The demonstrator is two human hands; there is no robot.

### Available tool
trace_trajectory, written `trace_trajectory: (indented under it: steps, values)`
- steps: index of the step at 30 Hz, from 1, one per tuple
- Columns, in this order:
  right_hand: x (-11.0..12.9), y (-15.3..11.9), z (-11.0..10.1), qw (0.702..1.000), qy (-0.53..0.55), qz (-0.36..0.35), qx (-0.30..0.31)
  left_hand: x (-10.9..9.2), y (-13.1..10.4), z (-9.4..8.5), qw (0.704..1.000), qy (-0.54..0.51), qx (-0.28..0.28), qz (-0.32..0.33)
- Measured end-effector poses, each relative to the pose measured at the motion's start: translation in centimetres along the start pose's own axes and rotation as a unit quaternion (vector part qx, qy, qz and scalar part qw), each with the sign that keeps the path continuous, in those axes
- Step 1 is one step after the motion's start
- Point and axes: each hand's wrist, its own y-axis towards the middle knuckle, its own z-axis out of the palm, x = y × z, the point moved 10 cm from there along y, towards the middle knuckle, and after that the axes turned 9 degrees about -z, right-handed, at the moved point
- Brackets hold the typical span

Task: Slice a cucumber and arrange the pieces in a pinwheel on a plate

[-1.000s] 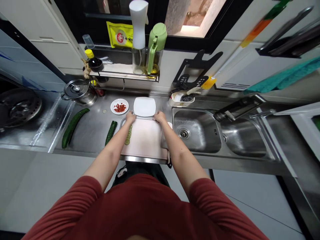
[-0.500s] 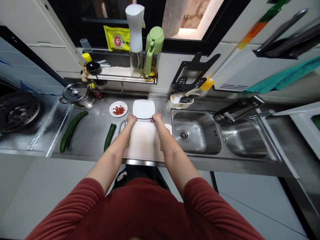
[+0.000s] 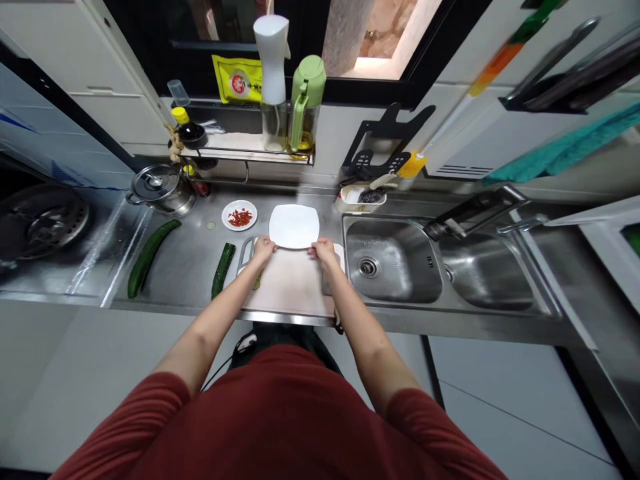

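As the view looks down past a dark red top (image 3: 285, 413), a stainless-steel counter (image 3: 185, 273) stretches from side to side; clock directions are taken from the cutting board, with twelve pointing away from the body. A double sink (image 3: 400, 257) sits at three o'clock. The pale cutting board (image 3: 293, 287) lies at the counter's near edge. A lidded steel pot (image 3: 173, 200) stands at ten o'clock. At twelve, a white plate (image 3: 294, 225) overlaps the board's far edge; whether it is raised cannot be told. A long, curved cucumber (image 3: 147, 257) rests at nine, with a shorter cut cucumber (image 3: 223, 268) nearer the board. At eleven, a small round dish (image 3: 239, 205) holds red chopped pieces (image 3: 239, 217). The left hand (image 3: 264, 247) pinches the plate's near left corner, the right hand (image 3: 325, 251) its near right, fingers closed on the rim. Cucumber slices (image 3: 257, 282) on the board are mostly hidden by the left forearm (image 3: 225, 313).
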Motion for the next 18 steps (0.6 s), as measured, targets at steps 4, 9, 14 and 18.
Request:
trace_trajectory:
  steps: [4, 9, 14, 18]
  values:
    - [-2.0, -3.9, -2.0, 0.998, 0.032, -0.029, -0.035, 3.0, -3.3, 1.0, 0.993, -0.101, 0.059, 0.006]
    - [-5.8, -7.6, -2.8, 0.996, 0.082, -0.029, -0.036, 6.4, -7.5, 1.3, 0.990, -0.118, 0.084, -0.009]
    - [-8.3, -9.6, -2.9, 0.994, 0.103, -0.008, -0.046, 8.1, -10.2, 1.0, 0.983, -0.153, 0.089, -0.035]
    - [-9.0, -10.4, -2.7, 0.995, 0.087, 0.001, -0.049, 9.5, -10.7, 1.1, 0.982, -0.157, 0.094, -0.051]
